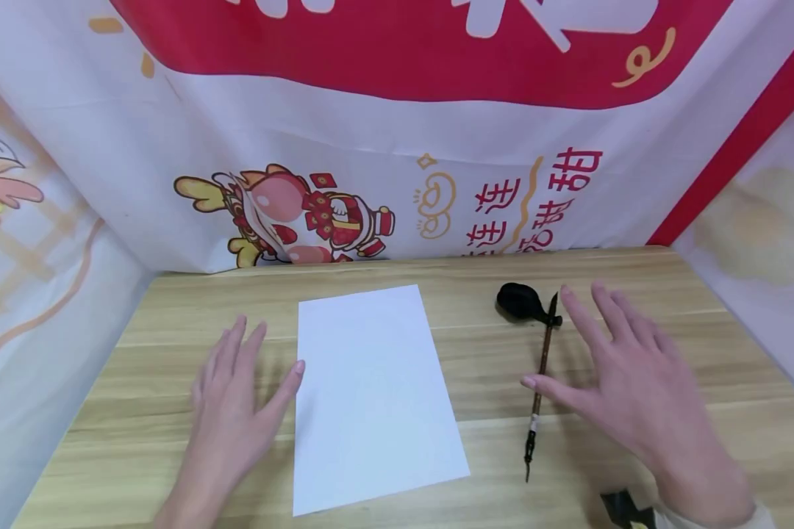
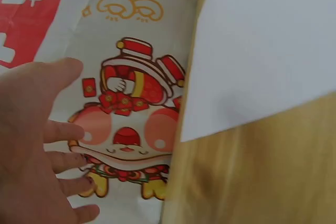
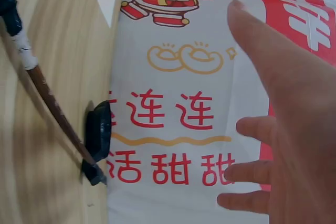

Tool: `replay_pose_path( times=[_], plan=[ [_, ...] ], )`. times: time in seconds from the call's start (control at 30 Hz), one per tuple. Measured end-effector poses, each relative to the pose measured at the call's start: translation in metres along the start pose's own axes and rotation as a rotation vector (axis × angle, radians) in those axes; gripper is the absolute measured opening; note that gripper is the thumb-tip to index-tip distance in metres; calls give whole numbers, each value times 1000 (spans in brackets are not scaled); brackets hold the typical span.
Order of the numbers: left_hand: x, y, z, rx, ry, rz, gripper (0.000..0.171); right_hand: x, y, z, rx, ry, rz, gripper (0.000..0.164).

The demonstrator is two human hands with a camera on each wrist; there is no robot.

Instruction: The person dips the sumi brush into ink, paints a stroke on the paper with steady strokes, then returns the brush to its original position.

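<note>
A blank white sheet of paper (image 1: 373, 400) lies slightly turned on the wooden table, near its middle. My left hand (image 1: 234, 408) hovers at the sheet's left side with fingers spread, its thumb tip overlapping the paper's edge in the head view. To the right of the sheet lies a writing brush (image 1: 540, 382) with a brown shaft and dark tip. Its tip end leans on the narrow handle of a small black spoon-shaped rest (image 1: 520, 302). My right hand (image 1: 635, 375), fingers apart and holding nothing, is just right of the brush, its thumb overlapping the shaft in this view.
Behind the wooden table (image 1: 238, 290) hangs a white and red printed cloth (image 1: 397, 139) with cartoon figures and red characters. More cloth (image 1: 46, 294) closes off the left side, and pale cloth (image 1: 761, 242) the right. A dark patch (image 1: 625, 508) shows by the right sleeve.
</note>
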State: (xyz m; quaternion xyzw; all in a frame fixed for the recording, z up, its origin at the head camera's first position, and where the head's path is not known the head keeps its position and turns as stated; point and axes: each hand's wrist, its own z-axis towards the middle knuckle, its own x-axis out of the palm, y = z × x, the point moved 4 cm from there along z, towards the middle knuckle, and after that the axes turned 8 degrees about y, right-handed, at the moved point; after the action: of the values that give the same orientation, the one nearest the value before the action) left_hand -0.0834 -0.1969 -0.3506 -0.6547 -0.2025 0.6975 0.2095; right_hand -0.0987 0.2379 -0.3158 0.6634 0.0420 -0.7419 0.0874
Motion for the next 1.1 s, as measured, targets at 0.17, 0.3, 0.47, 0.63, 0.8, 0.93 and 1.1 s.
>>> replay_pose_path(
  times=[0.17,0.3,0.47,0.63,0.8,0.93,1.1],
  plan=[
    [7,10,-2,-21,1,-144,74,3,-1,-2,-13,-17,58,118],
    [11,16,-2,-23,5,-193,70,3,-3,-1,-11,-6,101,114],
    [16,19,0,-4,5,-239,61,5,-11,0,-23,15,235,105],
    [26,29,1,-54,81,-350,57,15,-16,1,-116,-66,415,88],
    [33,43,0,-150,163,-514,62,35,-20,4,-239,-143,688,61],
    [36,48,0,-124,140,-524,47,55,-27,6,-199,-68,824,47],
    [39,54,0,-46,60,-556,33,82,-41,6,-108,8,985,40]
  ],
)
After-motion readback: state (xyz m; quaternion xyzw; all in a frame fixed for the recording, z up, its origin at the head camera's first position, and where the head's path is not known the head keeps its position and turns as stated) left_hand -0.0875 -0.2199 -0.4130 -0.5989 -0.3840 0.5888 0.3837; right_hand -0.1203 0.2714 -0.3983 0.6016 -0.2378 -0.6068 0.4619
